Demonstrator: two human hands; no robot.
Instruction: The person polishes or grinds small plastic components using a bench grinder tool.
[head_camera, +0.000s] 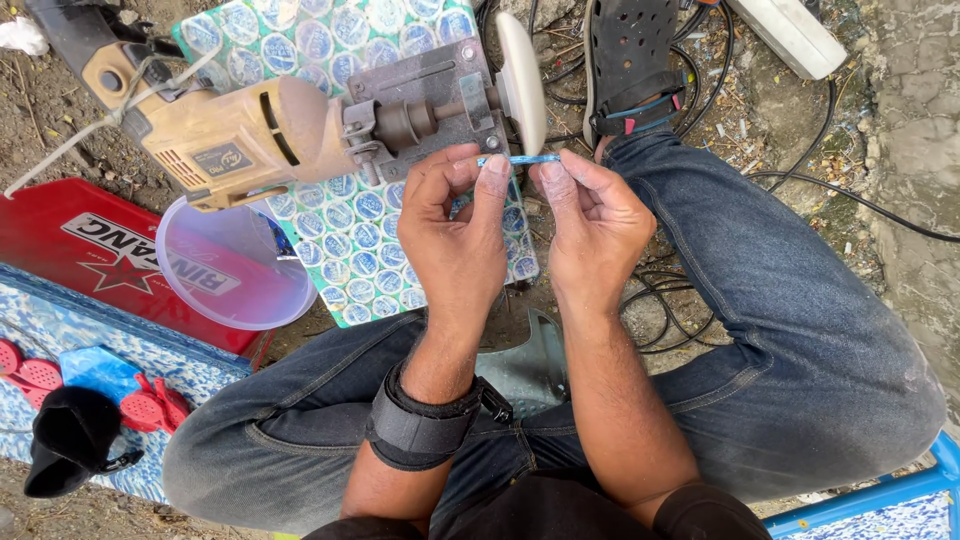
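Head view, looking down onto crossed legs in blue jeans (800, 330), seated on bare ground.

Left hand (455, 225): fingers curled, thumb and forefinger pinched on the left end of a thin blue rod (520, 159). Black wrist strap (425, 425) around the forearm.

Right hand (595, 220): fingers curled, thumb and fingertips pinched on the right end of same rod.

Rod held level between both hands, just near of the white buffing wheel (522, 80); contact with wheel edge cannot be told. Only the short middle stretch of rod shows between the fingertips.

Wheel mounted on a shaft through a grey metal bracket (420, 100), driven by a tan electric drill (220, 135) lying on its side, pointing right. Drill and bracket sit on a board with a blue-and-white circle pattern (350, 220); near-right edge of board runs close under the left hand.

Left of board: clear plastic lid (235, 265), round, overlapping a red panel (70, 240). Near left: patterned blue cloth (60, 330) with red pieces (150, 408) and a black pouch (70, 440).

Far right: black sandal (630, 65) on a foot, black cables (860, 205) across the dirt, white power strip (790, 35) at top edge.

Open room: narrow gap between the knees below the hands; bare ground to the right of the right knee. Left side crowded.
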